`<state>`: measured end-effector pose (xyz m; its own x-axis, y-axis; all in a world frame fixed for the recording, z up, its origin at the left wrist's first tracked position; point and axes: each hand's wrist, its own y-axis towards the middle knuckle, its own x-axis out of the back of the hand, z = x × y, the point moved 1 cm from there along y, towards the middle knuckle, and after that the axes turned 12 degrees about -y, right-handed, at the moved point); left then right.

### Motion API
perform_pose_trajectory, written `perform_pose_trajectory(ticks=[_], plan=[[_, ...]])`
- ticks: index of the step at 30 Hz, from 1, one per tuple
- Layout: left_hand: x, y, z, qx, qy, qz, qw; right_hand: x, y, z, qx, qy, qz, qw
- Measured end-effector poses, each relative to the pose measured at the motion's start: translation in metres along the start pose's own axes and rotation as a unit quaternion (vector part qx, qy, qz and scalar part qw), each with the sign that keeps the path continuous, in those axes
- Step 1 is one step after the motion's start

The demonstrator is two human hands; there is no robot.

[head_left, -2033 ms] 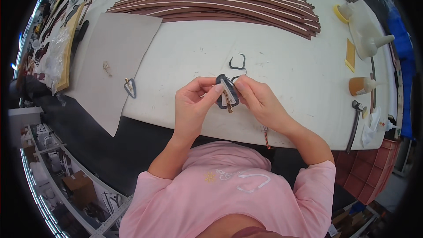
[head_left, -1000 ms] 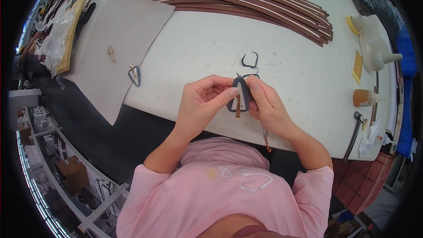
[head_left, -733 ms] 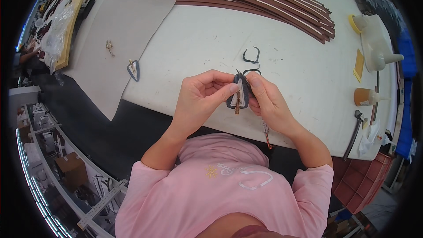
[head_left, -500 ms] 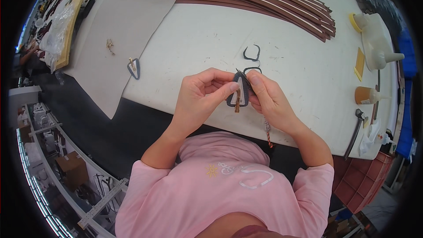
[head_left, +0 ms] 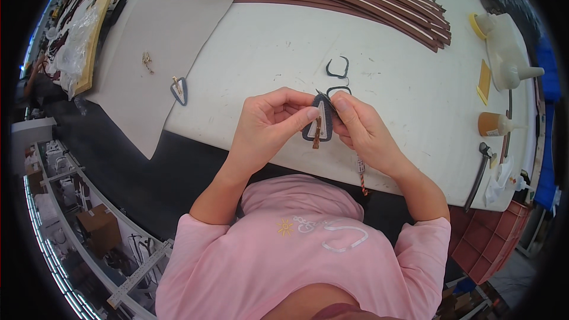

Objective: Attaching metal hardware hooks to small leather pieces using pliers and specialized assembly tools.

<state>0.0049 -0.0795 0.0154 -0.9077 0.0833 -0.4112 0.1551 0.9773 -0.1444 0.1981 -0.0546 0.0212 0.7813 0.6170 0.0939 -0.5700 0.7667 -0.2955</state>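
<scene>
My left hand (head_left: 268,120) pinches a dark grey triangular tab (head_left: 308,133) between thumb and fingers. The tab has a paler inset and a brass-coloured metal strip (head_left: 317,133) down its middle. Close against its right edge, my right hand (head_left: 368,135) is closed on a dark tool, mostly hidden, with a thin pointed tip at the tab's top; it looks like small snips. A twisted orange and white cord (head_left: 363,185) hangs below that hand. Just beyond the fingers lie a black loop (head_left: 339,89) and a curved black strip (head_left: 338,73).
A similar tab (head_left: 179,91) and small brass pieces (head_left: 147,61) lie on a grey sheet (head_left: 172,29) at left. Long brown strips (head_left: 332,0) cover the far edge. At right are a white bottle (head_left: 507,50), an amber glue bottle (head_left: 493,124) and a hammer (head_left: 479,178).
The tab has shifted very slightly left and up with my left hand. My right hand keeps its grip beside it, with little movement.
</scene>
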Motion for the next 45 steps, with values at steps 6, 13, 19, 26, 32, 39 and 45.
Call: perform_pose_trajectory(ticks=[6, 13, 19, 26, 32, 39, 45], plan=[[0.002, 0.001, 0.001, 0.015, -0.019, 0.002, 1.000, 0.000, 0.000, 0.000, 0.002, -0.014, 0.000, 1.000], [0.008, 0.004, -0.002, 0.056, -0.034, 0.020, 0.998, 0.002, 0.001, -0.004, 0.010, -0.036, 0.025, 0.999], [0.010, 0.005, -0.006, 0.070, -0.026, 0.030, 0.997, 0.003, 0.003, -0.006, 0.015, -0.032, 0.037, 0.999], [0.011, 0.006, -0.002, 0.065, -0.043, 0.034, 0.996, 0.005, 0.002, -0.003, -0.016, 0.001, 0.049, 0.999], [0.002, 0.006, 0.001, 0.031, -0.064, 0.005, 0.997, 0.001, 0.000, -0.001, 0.014, 0.014, 0.017, 1.000], [-0.006, 0.005, 0.009, -0.012, -0.069, -0.037, 0.997, -0.004, -0.001, 0.001, 0.022, -0.024, -0.044, 0.999], [-0.008, 0.004, 0.008, -0.022, -0.049, -0.042, 0.998, -0.003, 0.000, -0.001, 0.021, -0.038, -0.049, 0.998]])
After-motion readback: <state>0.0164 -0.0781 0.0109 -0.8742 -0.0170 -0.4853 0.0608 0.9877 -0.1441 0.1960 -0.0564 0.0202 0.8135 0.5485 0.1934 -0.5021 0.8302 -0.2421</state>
